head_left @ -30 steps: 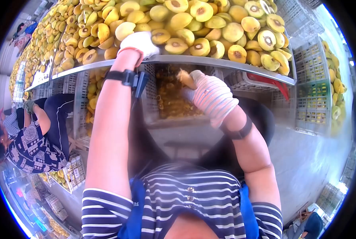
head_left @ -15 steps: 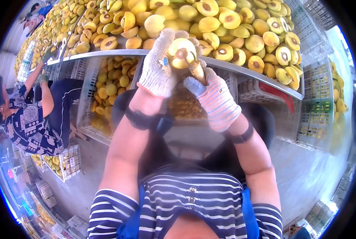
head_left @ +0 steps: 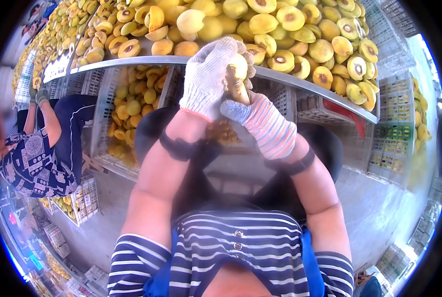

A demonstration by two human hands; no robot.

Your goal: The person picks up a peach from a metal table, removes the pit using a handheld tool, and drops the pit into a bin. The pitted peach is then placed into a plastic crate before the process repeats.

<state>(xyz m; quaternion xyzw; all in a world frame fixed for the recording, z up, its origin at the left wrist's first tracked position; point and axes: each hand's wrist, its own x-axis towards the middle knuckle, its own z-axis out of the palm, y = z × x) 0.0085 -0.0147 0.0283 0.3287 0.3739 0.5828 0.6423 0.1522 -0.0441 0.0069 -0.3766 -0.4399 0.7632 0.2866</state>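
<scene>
My left hand (head_left: 207, 81), in a whitish knit glove, is wrapped round a halved yellow peach (head_left: 239, 66) just above the near edge of the table. My right hand (head_left: 270, 127), in a striped glove with a bluish thumb, grips a pitting tool by its thick, pale-brown handle (head_left: 239, 92). The tool's working end is up against the peach; my left fingers and the fruit hide most of it. Behind both hands, halved peaches (head_left: 281, 60) lie heaped on the table, several with the stone or its brown hollow showing.
The metal table rim (head_left: 147, 60) runs across in front of me. Below it stand a crate of peaches (head_left: 134, 106) on the left and a red object (head_left: 343, 112) on the right. More crates (head_left: 392, 143) are stacked at right. A co-worker (head_left: 43, 153) sits at left.
My left hand has turned, so its back covers more of the peach and the cut face no longer shows fully. The tool has shifted slightly left with my right hand. The co-worker's arms have lowered.
</scene>
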